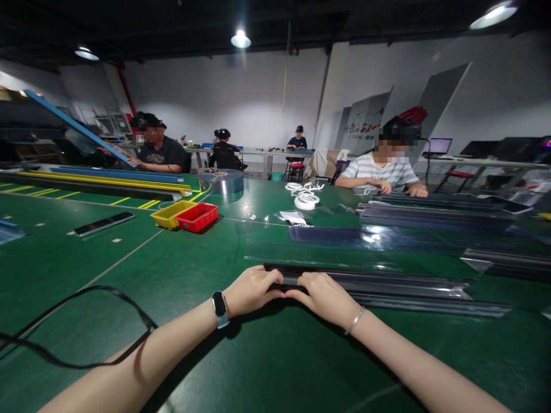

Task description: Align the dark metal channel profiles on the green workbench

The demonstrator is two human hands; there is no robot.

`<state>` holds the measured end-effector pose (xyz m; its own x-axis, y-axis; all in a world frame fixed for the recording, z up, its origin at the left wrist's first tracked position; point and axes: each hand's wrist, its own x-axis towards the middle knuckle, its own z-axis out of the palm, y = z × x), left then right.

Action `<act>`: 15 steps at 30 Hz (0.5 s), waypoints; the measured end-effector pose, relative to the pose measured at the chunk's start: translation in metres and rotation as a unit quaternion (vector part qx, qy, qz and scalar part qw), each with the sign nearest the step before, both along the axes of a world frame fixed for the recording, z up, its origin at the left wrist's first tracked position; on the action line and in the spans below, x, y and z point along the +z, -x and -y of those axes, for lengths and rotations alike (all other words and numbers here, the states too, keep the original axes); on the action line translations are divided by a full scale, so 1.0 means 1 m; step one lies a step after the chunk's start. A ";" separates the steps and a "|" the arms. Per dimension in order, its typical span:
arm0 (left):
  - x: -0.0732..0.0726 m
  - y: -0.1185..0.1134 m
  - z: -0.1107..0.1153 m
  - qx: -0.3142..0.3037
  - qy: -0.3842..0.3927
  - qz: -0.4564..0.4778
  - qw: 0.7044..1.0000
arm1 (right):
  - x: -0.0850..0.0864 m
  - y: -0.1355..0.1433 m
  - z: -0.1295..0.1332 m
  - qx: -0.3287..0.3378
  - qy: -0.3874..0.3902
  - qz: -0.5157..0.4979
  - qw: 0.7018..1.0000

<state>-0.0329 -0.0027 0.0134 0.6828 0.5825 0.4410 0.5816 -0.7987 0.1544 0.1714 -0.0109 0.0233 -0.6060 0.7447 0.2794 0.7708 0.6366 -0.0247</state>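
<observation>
My left hand [252,291], with a watch on its wrist, is closed around the left end of a long black strip-like profile [434,305]. Close beside it, my right hand [325,297], a silver bangle at its wrist, is also closed on this profile. The thumbs almost meet at its near edge. From my hands the profile stretches to the right, low over the green tabletop [275,367]. Just behind it runs a second dark length [396,281] with a shiny grey face; whether the two are joined I cannot tell. My fingertips are partly hidden.
Clear plastic sheets [344,236] lie beyond my hands. Farther back are white coils [307,201], a red bin [198,218] and a yellow bin [172,215]. A black cord [86,289] loops at left. Co-workers sit across the table, one holding a blue bar [81,132].
</observation>
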 end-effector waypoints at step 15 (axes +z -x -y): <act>-0.003 -0.001 -0.001 0.009 0.027 0.009 1.000 | -0.002 -0.001 -0.001 0.005 -0.015 0.020 1.000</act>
